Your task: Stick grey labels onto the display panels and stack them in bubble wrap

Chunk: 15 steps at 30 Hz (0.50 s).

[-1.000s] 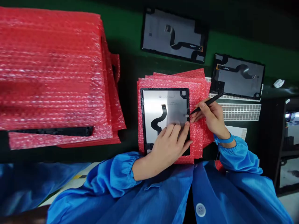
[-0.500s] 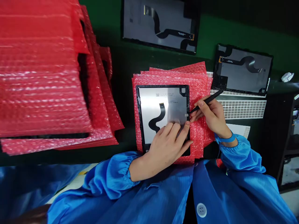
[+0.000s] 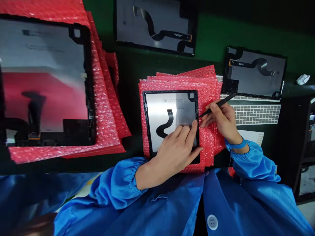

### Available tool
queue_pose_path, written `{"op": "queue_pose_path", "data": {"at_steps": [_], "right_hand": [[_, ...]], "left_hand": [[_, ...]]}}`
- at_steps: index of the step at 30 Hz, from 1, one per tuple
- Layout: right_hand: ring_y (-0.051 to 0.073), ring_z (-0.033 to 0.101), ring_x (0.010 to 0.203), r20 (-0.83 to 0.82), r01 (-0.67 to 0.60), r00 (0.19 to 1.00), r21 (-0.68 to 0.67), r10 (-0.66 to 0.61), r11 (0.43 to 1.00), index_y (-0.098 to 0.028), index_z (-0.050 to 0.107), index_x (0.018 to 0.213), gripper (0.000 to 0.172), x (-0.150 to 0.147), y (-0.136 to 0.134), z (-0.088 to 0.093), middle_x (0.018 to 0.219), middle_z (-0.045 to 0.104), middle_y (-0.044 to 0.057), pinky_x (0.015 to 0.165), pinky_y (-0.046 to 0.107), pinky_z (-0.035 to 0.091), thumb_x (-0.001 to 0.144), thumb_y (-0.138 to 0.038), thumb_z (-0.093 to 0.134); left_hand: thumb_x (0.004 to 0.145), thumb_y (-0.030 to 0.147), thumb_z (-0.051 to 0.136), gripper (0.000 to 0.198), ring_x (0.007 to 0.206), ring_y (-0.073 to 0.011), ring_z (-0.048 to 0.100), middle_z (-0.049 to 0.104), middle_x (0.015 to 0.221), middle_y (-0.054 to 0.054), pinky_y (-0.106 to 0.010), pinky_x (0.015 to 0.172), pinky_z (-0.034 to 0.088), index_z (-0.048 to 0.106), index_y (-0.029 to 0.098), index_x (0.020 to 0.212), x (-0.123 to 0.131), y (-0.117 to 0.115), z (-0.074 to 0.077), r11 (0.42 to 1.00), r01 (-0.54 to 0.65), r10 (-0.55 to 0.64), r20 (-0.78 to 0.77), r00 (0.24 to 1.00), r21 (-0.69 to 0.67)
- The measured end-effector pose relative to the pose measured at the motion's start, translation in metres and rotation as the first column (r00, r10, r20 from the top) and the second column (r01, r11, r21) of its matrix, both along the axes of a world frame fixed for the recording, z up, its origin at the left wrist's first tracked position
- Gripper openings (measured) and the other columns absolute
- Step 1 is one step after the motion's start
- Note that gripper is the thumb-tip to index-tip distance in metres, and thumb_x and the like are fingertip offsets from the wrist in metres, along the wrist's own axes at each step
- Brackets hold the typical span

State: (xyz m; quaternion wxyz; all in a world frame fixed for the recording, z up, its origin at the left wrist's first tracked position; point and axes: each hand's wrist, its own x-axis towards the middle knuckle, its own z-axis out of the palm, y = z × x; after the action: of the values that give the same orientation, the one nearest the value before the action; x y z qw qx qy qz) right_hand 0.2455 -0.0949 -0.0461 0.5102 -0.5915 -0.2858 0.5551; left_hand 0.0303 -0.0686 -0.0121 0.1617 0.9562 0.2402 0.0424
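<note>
The right hand (image 3: 222, 123) has its grip pinched on a black stylus (image 3: 226, 100), whose tip is at the right edge of the display panel (image 3: 157, 108). The left hand (image 3: 178, 149), its grip flat and holding nothing, presses that panel onto red bubble wrap (image 3: 209, 87) on the green counter (image 3: 211, 36). The panel's printed label is too small to read.

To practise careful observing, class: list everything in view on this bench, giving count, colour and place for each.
bubble-wrap pile: several sheets, red, mid-table
centre panel: 1, silver with black frame and cable, on the bubble-wrap pile
bubble-wrap stack: many sheets, red, left
left panel: 1, silver and black, atop the bubble-wrap stack
back panels: 2, grey and black, at the back
grid sheets: at least 2, white, right
scrap: 1, white, far right
table: 1, green
pointed tool: 1, black, tip at the centre panel's right edge
wristband: 1, blue, right wrist
left hand: 1, resting on the centre panel
right hand: 1, gripping the pointed tool
</note>
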Motion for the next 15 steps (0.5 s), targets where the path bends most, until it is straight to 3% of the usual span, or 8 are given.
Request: {"op": "queue_pose_path", "data": {"at_steps": [4,6,8,10,12,14,15], "right_hand": [[0.017,0.077,0.053,-0.064,0.100,0.993,0.048,-0.097,0.994,-0.025,0.059,0.097,0.047,0.002,-0.001,-0.009,0.068,0.076,-0.003,0.048,0.025,0.062,0.093,-0.070,0.073],[0.016,0.075,0.049,-0.073,0.126,0.990,0.070,-0.121,0.990,-0.025,0.059,0.097,0.046,0.002,-0.003,-0.012,0.066,0.074,-0.004,0.048,0.025,0.062,0.093,-0.068,0.074],[0.016,0.073,0.047,-0.064,0.141,0.989,0.100,-0.135,0.985,-0.024,0.060,0.098,0.043,0.001,-0.007,-0.016,0.066,0.074,-0.004,0.049,0.026,0.063,0.095,-0.066,0.073],[0.015,0.073,0.050,-0.026,0.135,0.991,0.152,-0.132,0.979,-0.024,0.061,0.101,0.038,0.000,-0.011,-0.021,0.069,0.075,-0.003,0.052,0.026,0.063,0.100,-0.061,0.070],[0.016,0.075,0.055,0.049,0.079,0.995,0.229,-0.092,0.970,-0.023,0.064,0.105,0.032,-0.001,-0.016,-0.028,0.071,0.076,-0.001,0.055,0.027,0.062,0.104,-0.055,0.067],[0.016,0.076,0.061,0.142,0.001,0.989,0.302,-0.046,0.953,-0.023,0.067,0.109,0.027,-0.001,-0.019,-0.036,0.073,0.076,0.000,0.058,0.028,0.061,0.106,-0.050,0.065],[0.016,0.075,0.062,0.180,-0.029,0.983,0.328,-0.033,0.944,-0.023,0.068,0.110,0.026,-0.001,-0.021,-0.041,0.073,0.076,0.000,0.060,0.028,0.061,0.107,-0.048,0.064]], "left_hand": [[0.104,0.049,0.065,0.078,0.112,-0.0331,0.071,0.072,0.123,-0.024,-0.043,0.089,0.063,0.045,-0.006,0.156,-0.002,0.004,0.003,0.994,-0.003,0.007,0.030,1.000,-0.112],[0.103,0.047,0.068,0.073,0.111,-0.0311,0.074,0.074,0.129,-0.023,-0.042,0.092,0.062,0.049,-0.001,0.155,-0.005,0.015,0.015,0.971,0.017,-0.012,0.022,1.000,-0.238],[0.104,0.045,0.067,0.067,0.095,-0.0252,0.076,0.078,0.119,-0.016,-0.036,0.083,0.061,0.051,0.007,0.157,-0.004,0.039,0.034,0.938,-0.003,0.001,-0.006,1.000,-0.348],[0.105,0.044,0.063,0.060,0.078,-0.0208,0.074,0.080,0.103,-0.009,-0.033,0.073,0.058,0.056,0.013,0.156,0.002,0.080,0.053,0.926,-0.090,0.089,-0.020,0.996,-0.366],[0.105,0.045,0.060,0.051,0.076,-0.0210,0.073,0.079,0.096,-0.008,-0.034,0.074,0.057,0.067,0.014,0.145,0.013,0.138,0.067,0.929,-0.237,0.241,-0.024,0.970,-0.285],[0.102,0.043,0.063,0.045,0.091,-0.0267,0.075,0.081,0.102,-0.014,-0.039,0.087,0.057,0.075,0.010,0.131,0.028,0.206,0.071,0.883,-0.453,0.446,-0.079,0.891,-0.121],[0.098,0.041,0.069,0.044,0.104,-0.0310,0.075,0.081,0.110,-0.018,-0.041,0.095,0.056,0.077,0.008,0.125,0.035,0.238,0.070,0.822,-0.566,0.553,-0.145,0.820,-0.069]]}}
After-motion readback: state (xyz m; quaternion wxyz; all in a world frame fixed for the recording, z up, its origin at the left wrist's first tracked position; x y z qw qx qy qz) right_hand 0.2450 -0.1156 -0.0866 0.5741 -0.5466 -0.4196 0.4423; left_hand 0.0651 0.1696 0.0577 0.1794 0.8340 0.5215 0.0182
